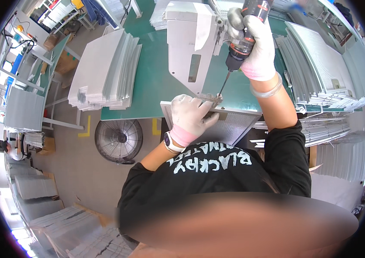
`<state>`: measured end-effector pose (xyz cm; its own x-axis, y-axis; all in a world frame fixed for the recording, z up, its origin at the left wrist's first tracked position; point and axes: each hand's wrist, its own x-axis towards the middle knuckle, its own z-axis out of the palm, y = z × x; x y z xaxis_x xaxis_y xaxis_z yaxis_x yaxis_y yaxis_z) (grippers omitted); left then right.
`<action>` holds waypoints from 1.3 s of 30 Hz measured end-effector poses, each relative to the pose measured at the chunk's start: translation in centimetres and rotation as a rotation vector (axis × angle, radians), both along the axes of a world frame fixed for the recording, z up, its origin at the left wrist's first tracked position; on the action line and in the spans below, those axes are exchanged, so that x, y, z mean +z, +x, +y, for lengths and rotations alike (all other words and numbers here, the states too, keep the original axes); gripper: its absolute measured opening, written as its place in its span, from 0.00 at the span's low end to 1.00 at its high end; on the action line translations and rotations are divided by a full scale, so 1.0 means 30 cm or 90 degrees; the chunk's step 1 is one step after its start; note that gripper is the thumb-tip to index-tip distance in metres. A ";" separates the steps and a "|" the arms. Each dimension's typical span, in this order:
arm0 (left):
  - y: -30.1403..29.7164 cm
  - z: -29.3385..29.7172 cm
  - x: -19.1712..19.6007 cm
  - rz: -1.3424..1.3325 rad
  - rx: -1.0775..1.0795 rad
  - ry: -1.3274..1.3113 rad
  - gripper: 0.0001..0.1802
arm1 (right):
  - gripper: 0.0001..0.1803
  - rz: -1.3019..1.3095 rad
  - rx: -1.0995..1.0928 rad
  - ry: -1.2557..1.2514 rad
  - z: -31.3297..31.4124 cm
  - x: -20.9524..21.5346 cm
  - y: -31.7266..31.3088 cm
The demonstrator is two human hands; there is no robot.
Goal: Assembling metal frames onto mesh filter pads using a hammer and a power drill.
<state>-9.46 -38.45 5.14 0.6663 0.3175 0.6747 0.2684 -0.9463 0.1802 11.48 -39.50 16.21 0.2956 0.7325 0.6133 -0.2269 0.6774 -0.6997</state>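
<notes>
My right hand [257,43], in a white glove with a pink cuff, grips a black and red power screwdriver [242,41] held upright, its thin bit pointing down at a small metal bracket [211,99]. My left hand [190,117], gloved the same way, presses down on the top edge of a framed mesh filter panel [234,124] next to that bracket. The panel leans against the front edge of the green workbench [148,81]. A watch sits on my left wrist and a clear bangle on my right.
A white sheet-metal fixture [191,43] stands on the bench behind the panel. Stacks of mesh panels lie at the left [105,71] and right [320,64]. A floor fan [119,139] stands below the bench. Another person [6,148] sits far left.
</notes>
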 end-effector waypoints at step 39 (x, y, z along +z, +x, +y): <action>-0.027 -0.038 -0.022 -0.005 -0.052 -0.087 0.21 | 0.40 0.101 0.172 -0.078 -0.053 -0.080 -0.082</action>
<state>-10.29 -39.58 4.50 0.6881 0.3523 0.6343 0.1899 -0.9312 0.3112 9.01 -41.09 13.80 0.1653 0.8628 0.4778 -0.4988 0.4910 -0.7142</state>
